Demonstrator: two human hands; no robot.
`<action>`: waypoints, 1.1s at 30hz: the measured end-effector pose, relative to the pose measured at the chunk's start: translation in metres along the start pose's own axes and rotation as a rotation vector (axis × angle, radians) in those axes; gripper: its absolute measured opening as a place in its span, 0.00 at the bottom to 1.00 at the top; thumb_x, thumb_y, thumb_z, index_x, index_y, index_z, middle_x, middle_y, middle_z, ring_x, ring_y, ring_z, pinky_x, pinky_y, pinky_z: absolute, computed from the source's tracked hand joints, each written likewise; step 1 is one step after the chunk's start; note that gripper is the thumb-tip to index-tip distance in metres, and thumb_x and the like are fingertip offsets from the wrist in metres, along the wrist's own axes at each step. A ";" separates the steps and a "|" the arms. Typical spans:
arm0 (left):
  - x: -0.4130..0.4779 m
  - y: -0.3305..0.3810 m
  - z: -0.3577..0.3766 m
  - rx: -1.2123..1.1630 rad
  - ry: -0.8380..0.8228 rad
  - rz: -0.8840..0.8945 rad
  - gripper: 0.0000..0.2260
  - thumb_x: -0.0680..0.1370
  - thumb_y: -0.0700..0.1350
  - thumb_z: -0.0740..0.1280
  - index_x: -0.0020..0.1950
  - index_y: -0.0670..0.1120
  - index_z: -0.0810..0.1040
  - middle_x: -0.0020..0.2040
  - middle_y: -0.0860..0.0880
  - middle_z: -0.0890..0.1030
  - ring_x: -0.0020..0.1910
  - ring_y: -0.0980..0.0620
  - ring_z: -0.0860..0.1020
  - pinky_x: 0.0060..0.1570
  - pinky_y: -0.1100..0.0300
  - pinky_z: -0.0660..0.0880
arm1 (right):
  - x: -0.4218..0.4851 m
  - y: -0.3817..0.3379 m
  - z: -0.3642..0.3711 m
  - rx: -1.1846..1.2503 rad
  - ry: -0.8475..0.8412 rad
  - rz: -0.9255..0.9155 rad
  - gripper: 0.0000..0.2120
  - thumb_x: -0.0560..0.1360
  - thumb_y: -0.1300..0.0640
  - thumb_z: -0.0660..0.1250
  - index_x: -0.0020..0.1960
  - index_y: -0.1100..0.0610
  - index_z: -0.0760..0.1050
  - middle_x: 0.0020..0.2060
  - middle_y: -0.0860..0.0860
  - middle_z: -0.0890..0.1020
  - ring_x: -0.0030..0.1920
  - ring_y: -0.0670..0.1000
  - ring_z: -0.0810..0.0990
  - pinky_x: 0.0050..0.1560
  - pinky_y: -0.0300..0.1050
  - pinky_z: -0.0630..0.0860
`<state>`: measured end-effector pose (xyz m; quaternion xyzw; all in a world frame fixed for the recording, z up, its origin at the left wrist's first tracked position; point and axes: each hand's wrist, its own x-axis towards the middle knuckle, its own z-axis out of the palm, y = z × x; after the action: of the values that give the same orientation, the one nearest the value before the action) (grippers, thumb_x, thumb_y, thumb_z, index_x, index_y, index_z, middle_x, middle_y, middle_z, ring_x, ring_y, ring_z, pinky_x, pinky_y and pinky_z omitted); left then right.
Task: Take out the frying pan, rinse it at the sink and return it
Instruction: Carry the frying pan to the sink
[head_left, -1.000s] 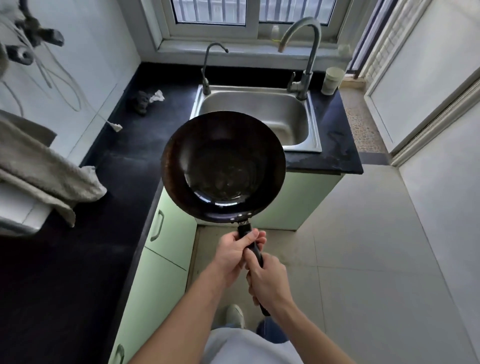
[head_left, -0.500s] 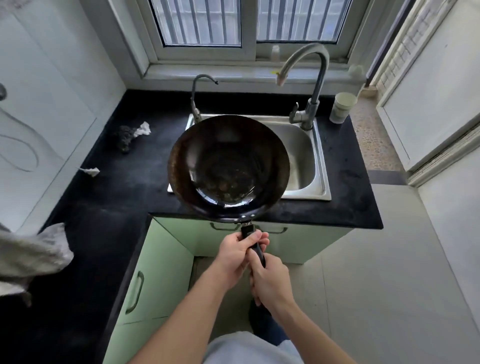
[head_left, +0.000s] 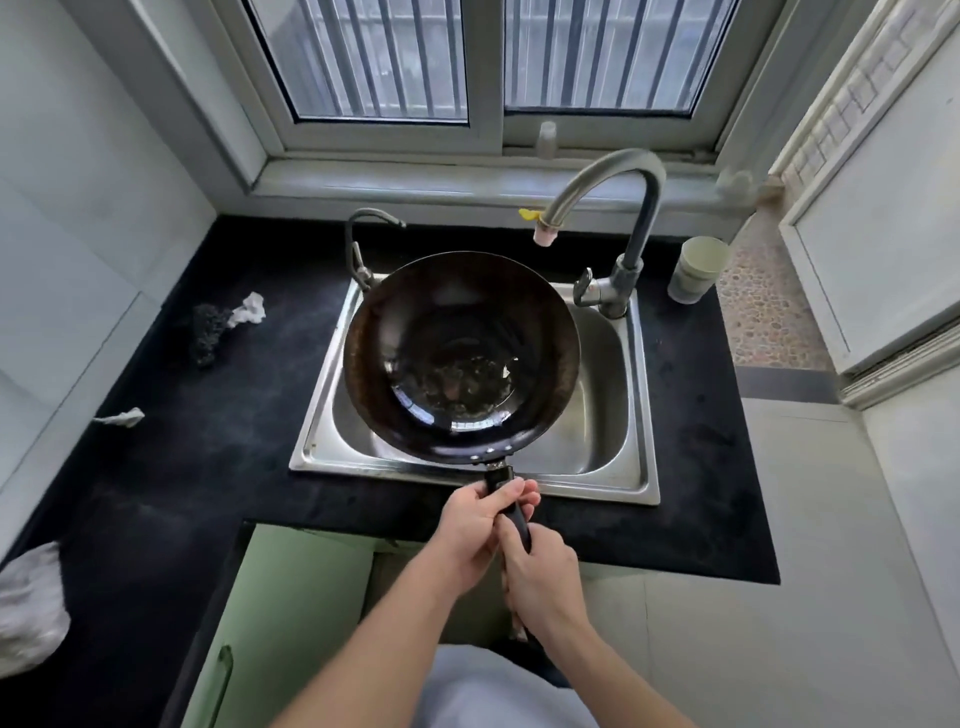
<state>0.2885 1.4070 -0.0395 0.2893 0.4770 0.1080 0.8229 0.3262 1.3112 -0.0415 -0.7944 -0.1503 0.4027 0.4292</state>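
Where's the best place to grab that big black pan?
Grip the frying pan by its long black handle, from the near side, as the left hand and right hand do. It sticks out toward the person; the round bowl is too wide to hold.

Pan (head_left: 415, 322) over sink (head_left: 641, 415), tall tap (head_left: 644, 223) right, small tap (head_left: 362, 274) seemingly touching

We hold both arms out in front of us, our bare left forearm (head_left: 374, 639) and right forearm (head_left: 618, 675) angling inward toward each other. Our left hand (head_left: 480, 525) is the forward one, fingers curled round the pan handle (head_left: 500, 477) from the left, fingertips showing on its right side. Our right hand (head_left: 540, 579) grips the same handle just behind, nearer our body, its back turned up, right against the left.
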 end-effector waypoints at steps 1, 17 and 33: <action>0.004 0.002 0.000 -0.008 -0.004 -0.013 0.11 0.79 0.37 0.66 0.58 0.31 0.79 0.47 0.42 0.84 0.42 0.52 0.83 0.46 0.62 0.81 | 0.004 0.000 0.001 -0.008 0.005 0.002 0.19 0.80 0.47 0.62 0.34 0.54 0.74 0.26 0.50 0.79 0.26 0.48 0.77 0.29 0.48 0.75; 0.035 0.029 -0.054 0.181 -0.171 -0.296 0.15 0.80 0.45 0.65 0.60 0.35 0.79 0.57 0.40 0.84 0.58 0.45 0.82 0.63 0.51 0.76 | 0.031 0.004 0.059 0.026 0.144 0.163 0.17 0.78 0.48 0.63 0.36 0.54 0.80 0.24 0.49 0.79 0.26 0.50 0.79 0.31 0.51 0.78; 0.060 0.040 -0.087 0.356 -0.175 -0.346 0.15 0.82 0.46 0.63 0.59 0.36 0.81 0.50 0.44 0.86 0.38 0.54 0.83 0.38 0.62 0.77 | 0.048 0.000 0.099 0.052 0.192 0.205 0.16 0.80 0.52 0.61 0.35 0.48 0.75 0.27 0.48 0.79 0.28 0.48 0.77 0.33 0.48 0.77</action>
<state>0.2502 1.4991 -0.0926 0.3519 0.4579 -0.1453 0.8033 0.2799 1.3945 -0.0965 -0.8290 -0.0161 0.3704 0.4186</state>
